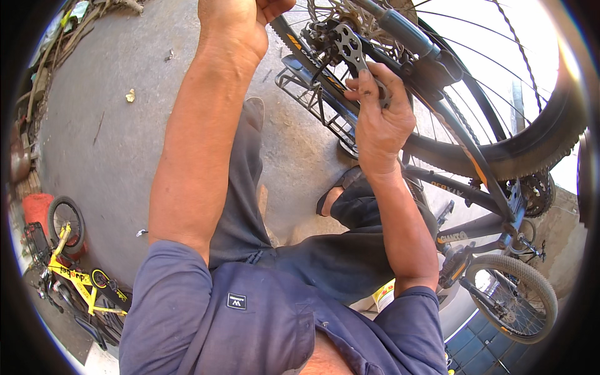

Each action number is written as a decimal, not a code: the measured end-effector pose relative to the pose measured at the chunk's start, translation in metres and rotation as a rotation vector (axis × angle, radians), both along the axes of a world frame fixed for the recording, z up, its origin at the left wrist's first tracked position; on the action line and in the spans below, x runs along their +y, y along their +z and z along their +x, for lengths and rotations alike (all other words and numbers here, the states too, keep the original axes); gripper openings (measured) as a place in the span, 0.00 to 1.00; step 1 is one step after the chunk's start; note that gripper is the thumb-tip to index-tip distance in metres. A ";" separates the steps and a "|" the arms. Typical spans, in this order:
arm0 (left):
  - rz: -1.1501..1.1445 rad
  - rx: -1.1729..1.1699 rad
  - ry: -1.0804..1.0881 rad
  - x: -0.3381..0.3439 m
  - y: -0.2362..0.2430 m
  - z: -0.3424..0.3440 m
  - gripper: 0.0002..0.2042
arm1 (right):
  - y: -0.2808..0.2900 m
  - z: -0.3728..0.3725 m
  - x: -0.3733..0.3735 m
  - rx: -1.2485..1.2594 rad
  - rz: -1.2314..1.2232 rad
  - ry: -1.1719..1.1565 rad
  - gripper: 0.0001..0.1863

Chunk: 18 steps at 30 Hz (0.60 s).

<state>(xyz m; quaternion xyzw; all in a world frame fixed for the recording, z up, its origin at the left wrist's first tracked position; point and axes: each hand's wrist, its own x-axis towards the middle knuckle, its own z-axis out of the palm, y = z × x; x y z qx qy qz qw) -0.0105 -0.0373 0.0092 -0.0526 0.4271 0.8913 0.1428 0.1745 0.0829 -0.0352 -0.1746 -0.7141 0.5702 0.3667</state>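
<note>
My right hand is closed round the handle of a flat grey metal wrench with several holes in its head. The wrench head lies over the dark parts at the wheel hub of a black bicycle, close to a brake disc. My left hand is at the top edge, beside the tyre; its fingers are mostly cut off by the picture's edge, and whether they hold anything is hidden.
A black wire rack lies below the hub. At right are a wide bicycle tyre and the bicycle's frame. Another wheel stands at lower right. A yellow bicycle and a red bucket are at left; branches line the upper-left edge.
</note>
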 end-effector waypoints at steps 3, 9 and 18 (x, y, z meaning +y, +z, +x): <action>-0.003 -0.007 0.004 -0.001 0.001 0.000 0.22 | -0.004 0.008 0.002 -0.175 0.107 -0.004 0.11; -0.011 -0.020 0.004 0.000 0.004 0.002 0.22 | -0.009 0.000 0.002 -0.317 0.088 -0.039 0.11; -0.024 -0.032 0.000 -0.001 0.004 0.003 0.21 | 0.011 0.000 0.001 -0.317 0.129 -0.029 0.12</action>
